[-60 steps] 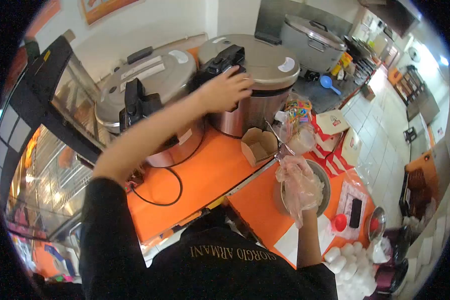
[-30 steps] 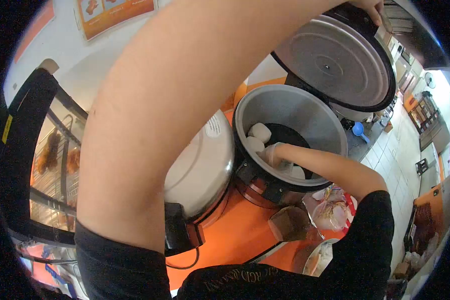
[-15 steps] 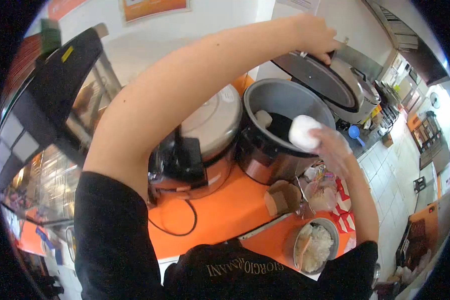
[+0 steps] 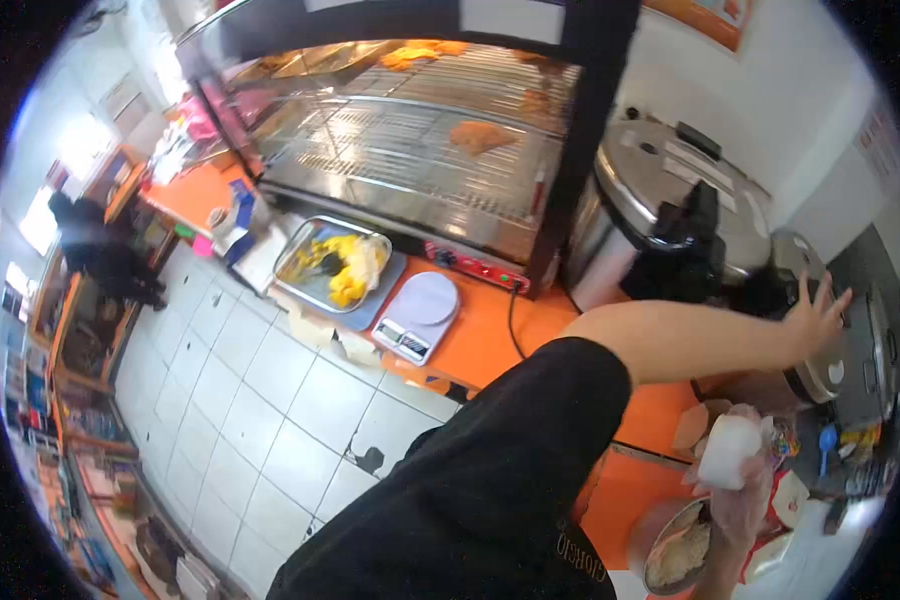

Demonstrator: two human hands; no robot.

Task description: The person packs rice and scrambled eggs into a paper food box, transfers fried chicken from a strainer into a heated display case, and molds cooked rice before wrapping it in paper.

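In the head view, the right hand (image 4: 742,500), which looked to be in a thin clear glove, had its fingers wrapped around a white rounded parcel (image 4: 730,450), held up near the right edge of the orange worktop (image 4: 490,340). The parcel stood at the tips of those fingers, above a round bowl (image 4: 642,535) of white rice (image 4: 680,552), which sat below and to the left of them. Just beyond the parcel, partly hidden by it, was an open brown carton (image 4: 690,425). To the right of the right fingers lay red-and-white packaging (image 4: 790,500), and farther up on that side a blue scoop (image 4: 827,445).

The left hand (image 4: 812,325) was bare, its fingers spread apart and gripping nothing, over a large rice cooker (image 4: 770,392); whether they touched its lid could not be told. A second rice cooker (image 4: 638,165) stood to the left of these fingers. Well apart from them, farther left, were a glass-fronted food warmer (image 4: 400,145) with fried pieces (image 4: 482,137) on its racks, a kitchen scale (image 4: 420,315) and a metal tray (image 4: 313,297) of yellow food. A person (image 4: 100,245) in dark clothes stood in the far left background.
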